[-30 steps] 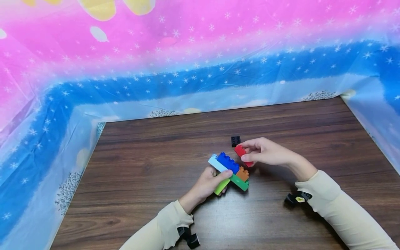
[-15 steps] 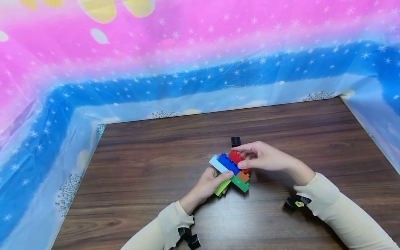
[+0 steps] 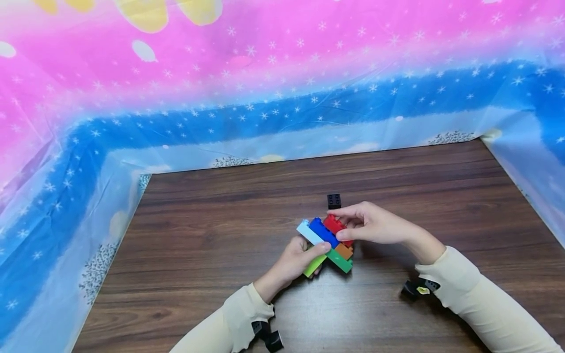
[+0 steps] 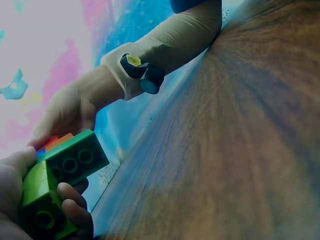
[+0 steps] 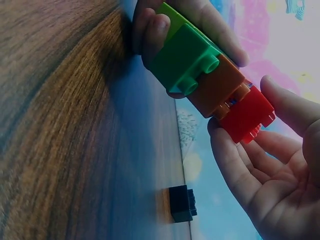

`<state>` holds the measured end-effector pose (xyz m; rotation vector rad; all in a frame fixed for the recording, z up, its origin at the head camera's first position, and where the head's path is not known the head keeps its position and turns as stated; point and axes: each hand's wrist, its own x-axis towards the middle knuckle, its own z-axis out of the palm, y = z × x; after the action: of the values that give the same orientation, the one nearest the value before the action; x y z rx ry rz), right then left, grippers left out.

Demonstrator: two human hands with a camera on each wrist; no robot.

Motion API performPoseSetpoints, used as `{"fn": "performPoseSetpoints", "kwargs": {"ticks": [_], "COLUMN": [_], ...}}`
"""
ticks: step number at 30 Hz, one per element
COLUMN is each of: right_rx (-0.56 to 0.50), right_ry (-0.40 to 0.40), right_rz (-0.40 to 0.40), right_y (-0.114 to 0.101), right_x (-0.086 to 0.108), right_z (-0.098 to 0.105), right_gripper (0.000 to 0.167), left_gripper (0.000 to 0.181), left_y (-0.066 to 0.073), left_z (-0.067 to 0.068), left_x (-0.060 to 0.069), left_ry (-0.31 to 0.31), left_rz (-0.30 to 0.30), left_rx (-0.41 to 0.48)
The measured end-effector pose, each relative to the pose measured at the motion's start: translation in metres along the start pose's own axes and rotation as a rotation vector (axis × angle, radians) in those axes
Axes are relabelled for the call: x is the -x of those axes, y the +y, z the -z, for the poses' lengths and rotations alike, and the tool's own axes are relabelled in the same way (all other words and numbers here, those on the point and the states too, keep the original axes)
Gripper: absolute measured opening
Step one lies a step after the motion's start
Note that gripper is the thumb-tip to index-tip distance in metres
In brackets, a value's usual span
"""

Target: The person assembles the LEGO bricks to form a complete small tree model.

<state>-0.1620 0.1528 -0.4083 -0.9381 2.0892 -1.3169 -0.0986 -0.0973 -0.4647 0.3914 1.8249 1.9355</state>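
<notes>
Above the table my left hand [image 3: 292,261] grips a stack of toy building bricks, its thumb lying across the front. The stack has a lime brick [image 3: 312,265], a green brick [image 4: 75,159], a light blue brick [image 3: 307,231], a blue brick [image 3: 323,233] and an orange brick [image 5: 218,86]. Between thumb and fingers my right hand [image 3: 375,223] pinches a red brick [image 5: 247,114]. That red brick sits against the studded side of the blue and orange bricks; some orange studs still show in the right wrist view. Left fingers hide part of the lime brick.
A black four-stud brick [image 3: 334,200] lies on the wooden table [image 3: 212,245] just beyond the right fingertips. Printed pink and blue cloth [image 3: 265,117] hangs along the table's back and sides. Both sleeves carry small black wrist cameras [image 3: 267,336].
My right hand has brought the red brick leftward from beside the stack onto the blue and orange bricks. Over the last half second both hands have stayed nearly still.
</notes>
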Motion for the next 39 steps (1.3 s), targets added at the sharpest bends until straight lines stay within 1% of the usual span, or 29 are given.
{"fn": "performPoseSetpoints", "kwargs": {"ticks": [5, 11, 22, 28, 32, 39], "right_rx": [0.009, -0.001, -0.036, -0.046, -0.047, -0.034], "right_ry": [-0.014, -0.020, -0.025, -0.039, -0.045, -0.034], "right_rz": [0.000, 0.022, 0.050, 0.050, 0.052, 0.039], "right_y": [0.0003, 0.0018, 0.0020, 0.0021, 0.0036, 0.0045], "right_x": [0.0007, 0.0003, -0.0002, -0.0003, 0.0002, 0.0004], "right_z": [0.0001, -0.0006, -0.0032, -0.0042, -0.0049, -0.0042], "right_gripper": [0.062, 0.061, 0.060, 0.060, 0.060, 0.060], "left_gripper": [0.039, 0.043, 0.037, 0.037, 0.037, 0.038], "left_y": [-0.0007, -0.0007, -0.0023, -0.0016, -0.0021, 0.0000], "left_z": [0.0002, 0.0000, -0.0001, -0.0007, -0.0008, -0.0016], "left_x": [0.0002, 0.0005, 0.0005, 0.0016, 0.0028, 0.0031], "left_ry": [-0.003, -0.002, 0.010, 0.015, 0.013, 0.005], "left_rz": [0.010, 0.003, 0.008, 0.011, 0.025, 0.024], "left_rx": [-0.001, -0.004, -0.004, -0.003, -0.007, -0.008]}}
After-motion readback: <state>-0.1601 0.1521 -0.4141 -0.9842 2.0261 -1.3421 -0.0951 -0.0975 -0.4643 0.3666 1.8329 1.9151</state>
